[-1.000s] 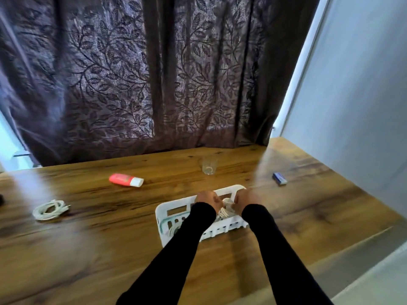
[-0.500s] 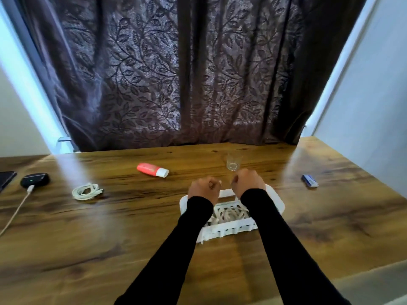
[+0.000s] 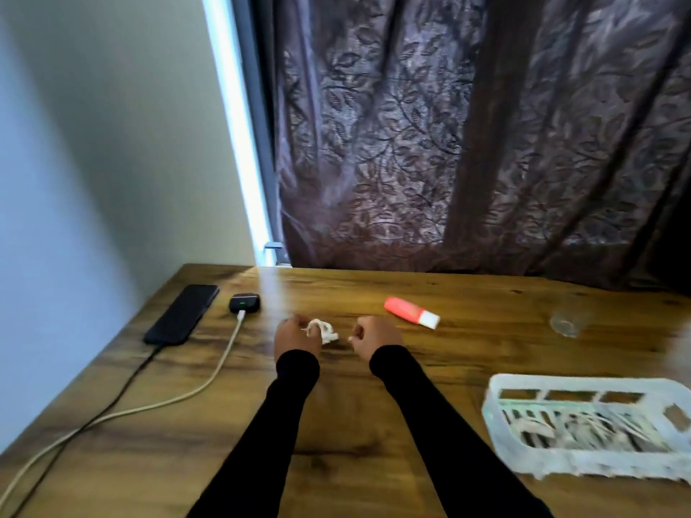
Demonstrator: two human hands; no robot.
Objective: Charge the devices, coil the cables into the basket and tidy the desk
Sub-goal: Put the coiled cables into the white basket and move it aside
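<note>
Left hand grips a coiled white cable; right hand pinches its end; slatted plastic basket at four o'clock on the woodgrain worktop.

Left hand grips coiled white cable; right hand curled beside it.

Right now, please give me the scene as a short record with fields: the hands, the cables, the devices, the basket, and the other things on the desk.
left hand: holds the small white cable bundle
right hand: curled, pinching what looks like a white cable end
phone: flat at the desk's left edge, black cable attached
earbuds case: green light on, white cable plugged in
basket: at right, white cables inside
other things: orange tube, glass
desk: wooden
</note>
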